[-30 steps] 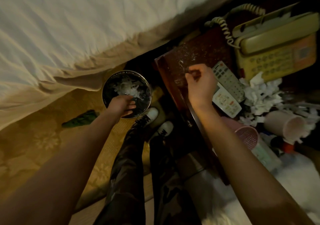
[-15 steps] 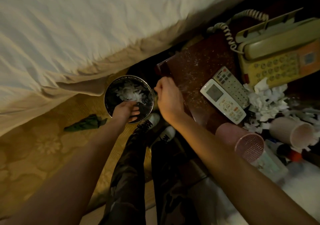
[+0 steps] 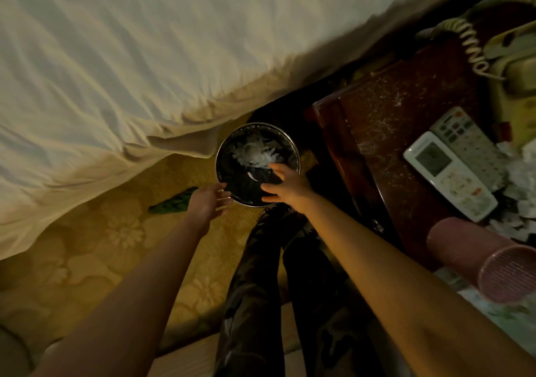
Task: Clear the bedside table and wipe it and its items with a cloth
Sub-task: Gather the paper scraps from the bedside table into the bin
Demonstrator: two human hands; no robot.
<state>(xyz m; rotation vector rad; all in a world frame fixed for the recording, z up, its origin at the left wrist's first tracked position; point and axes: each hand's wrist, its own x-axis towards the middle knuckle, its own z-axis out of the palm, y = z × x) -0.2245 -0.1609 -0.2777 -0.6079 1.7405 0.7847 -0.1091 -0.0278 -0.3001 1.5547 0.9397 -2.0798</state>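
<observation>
A round bin (image 3: 285,140) with a black liner stands on the floor between the bed and the dark wooden bedside table (image 3: 385,121). White paper scraps (image 3: 255,153) lie inside it, and one scrap is in the air below them. My right hand (image 3: 285,186) hovers over the bin's mouth with fingers spread and holds nothing. My left hand (image 3: 207,201) is at the bin's near-left rim, fingers loosely extended. The tabletop is speckled with fine white bits. Two remote controls (image 3: 452,173) lie side by side on it.
The bed with a white sheet (image 3: 145,57) fills the upper left. A beige phone with a coiled cord (image 3: 475,49) sits at the table's far right. A pink ribbed cup (image 3: 475,257) lies on its side, with shredded paper (image 3: 522,179) beside it. A green cloth (image 3: 171,204) lies on the floor mat.
My right hand moved from the tabletop, over the table's edge, to above the bin and opened; a scrap now falls. My left hand shifted from inside the bin to its left rim.
</observation>
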